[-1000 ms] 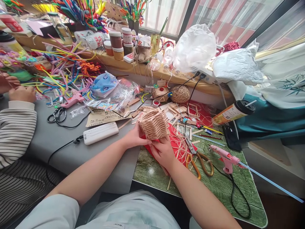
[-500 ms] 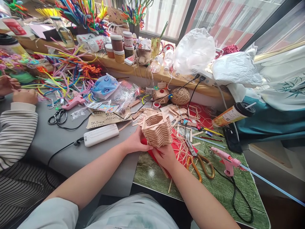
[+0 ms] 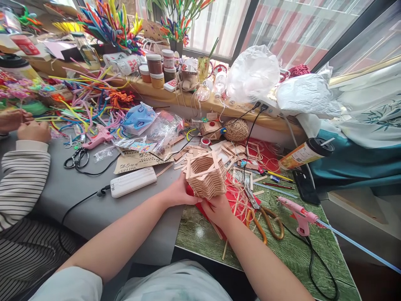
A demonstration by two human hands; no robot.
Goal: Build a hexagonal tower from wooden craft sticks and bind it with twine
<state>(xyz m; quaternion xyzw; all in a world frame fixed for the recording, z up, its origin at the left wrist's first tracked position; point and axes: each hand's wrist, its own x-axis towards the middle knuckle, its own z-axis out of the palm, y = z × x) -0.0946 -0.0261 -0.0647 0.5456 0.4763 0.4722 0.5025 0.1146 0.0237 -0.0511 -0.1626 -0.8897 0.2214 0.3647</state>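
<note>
Both my hands hold a hollow basket built from stacked wooden craft sticks (image 3: 206,174), its open top tilted away from me. My left hand (image 3: 178,193) grips its left side with curled fingers. My right hand (image 3: 218,209) supports it from below at the near side. Beneath it lie a red sheet (image 3: 232,200) and loose twine. Loose craft sticks (image 3: 233,148) lie just beyond the basket.
Brown-handled scissors (image 3: 266,221) and a pink glue gun (image 3: 299,213) lie right of my hands on the green mat (image 3: 291,246). A white power bank (image 3: 133,181), black scissors (image 3: 77,159), a twine ball (image 3: 236,130), a cup (image 3: 305,153) and pipe cleaners (image 3: 87,104) surround. Another person's sleeve (image 3: 21,175) is at left.
The stick basket has been turned in my hands, so its open hollow top now shows instead of its ribbed side. The hands have shifted slightly lower.
</note>
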